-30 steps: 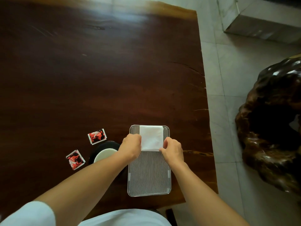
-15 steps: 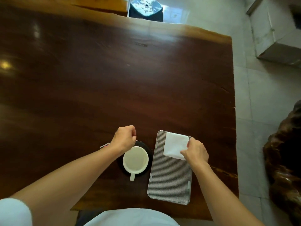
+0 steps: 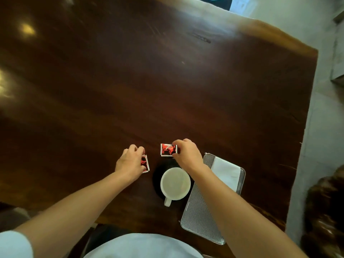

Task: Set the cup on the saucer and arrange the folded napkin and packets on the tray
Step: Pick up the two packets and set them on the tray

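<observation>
A white cup (image 3: 175, 183) stands on a black saucer (image 3: 156, 178) near the table's front edge, handle toward me. To its right lies a ribbed grey tray (image 3: 199, 218) with a folded white napkin (image 3: 226, 173) at its far end. My left hand (image 3: 129, 163) pinches a red packet (image 3: 145, 163) left of the saucer. My right hand (image 3: 187, 154) pinches a second red packet (image 3: 168, 149) just beyond the saucer. Whether either packet is off the table, I cannot tell.
The dark wooden table (image 3: 149, 81) stretches far ahead and to the left. Its right edge drops to a pale tiled floor (image 3: 320, 118). A dark glossy carved object (image 3: 325, 211) stands on the floor at the right.
Both hands left the napkin on the tray and went to the packets. My left hand now pinches the left packet and my right hand has crossed over to the other one. The view swung left.
</observation>
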Action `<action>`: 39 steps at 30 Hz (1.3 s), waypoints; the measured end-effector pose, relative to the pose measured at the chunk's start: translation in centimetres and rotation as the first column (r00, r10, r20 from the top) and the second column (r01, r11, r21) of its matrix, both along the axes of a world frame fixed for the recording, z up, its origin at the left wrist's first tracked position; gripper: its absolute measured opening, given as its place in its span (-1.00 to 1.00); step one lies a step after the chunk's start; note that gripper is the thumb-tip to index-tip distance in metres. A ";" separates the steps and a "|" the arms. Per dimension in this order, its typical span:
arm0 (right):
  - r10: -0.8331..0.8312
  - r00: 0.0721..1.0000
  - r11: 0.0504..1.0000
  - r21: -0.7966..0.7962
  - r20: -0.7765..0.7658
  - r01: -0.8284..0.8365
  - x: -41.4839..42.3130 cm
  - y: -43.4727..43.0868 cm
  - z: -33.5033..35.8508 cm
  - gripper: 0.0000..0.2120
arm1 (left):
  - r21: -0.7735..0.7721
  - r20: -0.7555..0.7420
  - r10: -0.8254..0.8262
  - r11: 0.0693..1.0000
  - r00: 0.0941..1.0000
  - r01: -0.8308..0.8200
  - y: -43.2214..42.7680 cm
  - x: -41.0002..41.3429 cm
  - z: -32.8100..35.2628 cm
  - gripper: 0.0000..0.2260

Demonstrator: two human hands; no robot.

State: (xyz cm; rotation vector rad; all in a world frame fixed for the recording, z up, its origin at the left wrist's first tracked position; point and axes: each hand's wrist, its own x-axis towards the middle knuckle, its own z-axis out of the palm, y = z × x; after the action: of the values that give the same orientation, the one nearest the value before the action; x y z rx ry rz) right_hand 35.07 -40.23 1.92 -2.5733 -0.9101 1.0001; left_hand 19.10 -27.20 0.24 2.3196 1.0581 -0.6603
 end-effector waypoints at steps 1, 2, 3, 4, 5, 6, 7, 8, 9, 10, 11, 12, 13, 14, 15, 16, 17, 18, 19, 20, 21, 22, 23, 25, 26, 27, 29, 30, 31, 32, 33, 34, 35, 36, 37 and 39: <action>0.025 1.000 1.000 -0.009 0.006 -0.025 -0.1 0.6 -0.4 -0.59 | 0.007 -0.011 -0.025 1.000 1.000 0.025 0.0 -0.3 -0.4 -0.55; 0.051 0.999 0.998 -0.024 0.008 -0.051 -0.3 1.1 -1.0 -0.56 | 0.016 -0.020 -0.051 0.999 0.999 0.051 0.0 -0.6 -0.9 -0.50; 0.072 0.997 0.996 -0.043 0.008 -0.072 -0.4 1.7 -1.4 -0.53 | 0.028 -0.028 -0.075 0.997 0.997 0.076 0.0 -0.8 -1.3 -0.47; 0.090 0.996 0.994 -0.062 0.007 -0.089 -0.5 2.1 -1.9 -0.51 | 0.043 -0.029 -0.099 0.994 0.995 0.100 0.0 -1.0 -1.7 -0.44; 0.111 0.994 0.991 -0.079 0.014 -0.109 -0.6 2.4 -2.3 -0.50 | 0.055 -0.028 -0.116 0.992 0.993 0.117 0.0 -1.0 -1.9 -0.43; 0.136 0.990 0.987 -0.094 0.029 -0.132 -0.7 2.6 -2.7 -0.48 | 0.062 -0.021 -0.128 0.990 0.992 0.129 0.0 -1.0 -2.1 -0.44; 0.164 0.985 0.981 -0.113 0.052 -0.157 -0.9 2.8 -3.0 -0.46 | 0.057 -0.013 -0.128 0.990 0.992 0.128 0.1 -0.9 -2.2 -0.47; 0.193 0.977 0.975 -0.128 0.086 -0.181 -1.1 2.9 -3.4 -0.45 | 0.044 -0.008 -0.120 0.992 0.993 0.120 0.2 -0.8 -2.3 -0.51; 0.220 0.968 0.969 -0.144 0.117 -0.203 -1.2 3.0 -3.8 -0.43 | 0.026 -0.011 -0.107 0.994 0.994 0.107 0.3 -0.7 -2.3 -0.55; 0.238 0.962 0.964 -0.156 0.135 -0.217 -1.3 3.2 -4.0 -0.43 | 0.005 -0.022 -0.095 0.995 0.995 0.095 0.4 -0.5 -2.4 -0.59; 0.246 0.959 0.961 -0.166 0.139 -0.222 -1.4 3.3 -4.1 -0.46 | -0.015 -0.037 -0.090 0.996 0.995 0.089 0.5 -0.4 -2.5 -0.61; 0.253 0.958 0.958 -0.172 0.133 -0.229 -1.4 3.4 -4.0 -0.52 | -0.035 -0.050 -0.089 0.996 0.995 0.087 0.6 -0.3 -2.6 -0.63; 0.266 0.957 0.953 -0.181 0.120 -0.242 -1.4 3.4 -3.9 -0.59 | -0.054 -0.061 -0.090 0.995 0.994 0.087 0.8 -0.2 -2.6 -0.64; 0.278 0.954 0.949 -0.184 0.108 -0.256 -1.3 3.4 -3.8 -0.64 | -0.074 -0.065 -0.093 0.993 0.993 0.089 1.0 0.0 -2.5 -0.67; 0.273 0.957 0.952 -0.172 0.098 -0.254 -1.2 3.3 -3.5 -0.68 | -0.088 -0.066 -0.094 0.992 0.993 0.088 1.2 0.1 -2.4 -0.70; 0.240 0.967 0.964 -0.141 0.090 -0.227 -1.1 3.1 -3.4 -0.72 | -0.097 -0.065 -0.086 0.992 0.994 0.079 1.4 0.2 -2.3 -0.75; 0.182 0.980 0.980 -0.095 0.082 -0.174 -1.0 3.0 -3.0 -0.76 | -0.103 -0.059 -0.070 0.993 0.996 0.064 1.6 0.4 -2.0 -0.80; 0.111 0.991 0.993 -0.050 0.069 -0.108 -0.8 2.9 -2.6 -0.80 | -0.109 -0.049 -0.049 0.993 0.998 0.043 1.8 0.6 -1.6 -0.85; 0.037 0.998 0.999 -0.008 0.044 -0.036 -0.7 2.7 -2.1 -0.80 | -0.121 -0.037 -0.025 0.992 0.999 0.020 1.8 0.7 -1.2 -0.88; -0.033 0.999 0.999 0.026 0.007 0.033 -0.5 2.6 -1.5 -0.80 | -0.139 -0.020 0.006 0.990 1.000 -0.009 1.9 1.0 -0.7 -0.91; -0.094 0.995 0.994 0.052 -0.032 0.096 -0.3 2.4 -0.9 -0.79 | -0.162 0.001 0.048 0.986 0.999 -0.047 2.0 1.2 -0.2 -0.91; -0.153 0.986 0.985 0.072 -0.062 0.158 -0.2 2.1 -0.2 -0.80 | -0.183 0.025 0.098 0.979 0.995 -0.092 2.0 1.5 0.4 -0.90; -0.205 0.975 0.972 0.097 -0.083 0.212 -0.1 1.6 0.6 -0.83 | -0.201 0.046 0.152 0.970 0.987 -0.140 1.9 1.8 1.1 -0.89; -0.286 0.951 0.940 0.156 -0.114 0.302 -0.1 0.5 2.1 -0.88 | -0.249 0.087 0.262 0.940 0.961 -0.234 1.6 2.6 2.5 -0.88; -0.317 0.939 0.925 0.177 -0.132 0.337 -0.1 0.0 2.6 -0.90 | -0.294 0.104 0.335 0.910 0.937 -0.292 1.5 3.1 3.0 -0.90; -0.344 0.926 0.908 0.198 -0.155 0.370 -0.2 -0.7 3.4 -0.90 | -0.356 0.115 0.421 0.863 0.900 -0.358 1.2 3.6 3.7 -0.91; -0.397 0.895 0.870 0.229 -0.202 0.437 -0.4 -2.1 4.7 -0.85 | -0.508 0.105 0.598 0.719 0.794 -0.474 0.3 4.6 4.9 -0.90; -0.431 0.868 0.837 0.250 -0.247 0.487 -0.4 -2.7 5.3 -0.85 | -0.590 0.090 0.668 0.633 0.738 -0.501 -0.2 5.1 5.5 -0.89; -0.468 0.822 0.787 0.270 -0.325 0.555 -0.4 -3.3 5.9 -0.84 | -0.665 0.072 0.719 0.551 0.691 -0.504 -0.8 5.5 6.0 -0.88; -0.497 0.758 0.721 0.285 -0.422 0.631 -0.4 -4.0 6.5 -0.82 | -0.717 0.062 0.747 0.495 0.662 -0.491 -1.5 5.9 6.7 -0.88; -0.509 0.683 0.648 0.289 -0.524 0.704 -0.4 -4.7 7.3 -0.80 | -0.752 0.056 0.760 0.458 0.647 -0.473 -2.4 6.1 7.4 -0.87; -0.504 0.616 0.584 0.287 -0.605 0.759 -0.4 -5.4 8.1 -0.78 | -0.780 0.054 0.765 0.433 0.642 -0.451 -3.3 6.4 8.1 -0.86; -0.488 0.567 0.532 0.288 -0.664 0.796 -0.4 -6.1 8.9 -0.76 | -0.807 0.050 0.766 0.409 0.641 -0.426 -4.1 6.6 8.8 -0.86; -0.467 0.539 0.500 0.293 -0.701 0.815 -0.4 -6.8 9.5 -0.75 | -0.833 0.041 0.766 0.381 0.642 -0.402 -4.9 6.8 9.3 -0.86; -0.446 0.522 0.475 0.302 -0.727 0.826 -0.4 -7.5 10.2 -0.75 | -0.858 0.033 0.764 0.352 0.644 -0.373 -5.7 7.0 9.8 -0.86; -0.434 0.505 0.441 0.313 -0.746 0.841 -0.7 -8.9 11.0 -0.78 | -0.896 0.032 0.753 0.313 0.658 -0.314 -7.2 7.2 10.8 -0.89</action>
State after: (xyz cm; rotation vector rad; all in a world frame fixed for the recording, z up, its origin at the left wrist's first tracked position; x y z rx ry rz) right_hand 34.38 -49.10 12.87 -1.5671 0.0488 0.8655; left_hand 26.35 -34.39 11.02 1.0077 0.9132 -0.1954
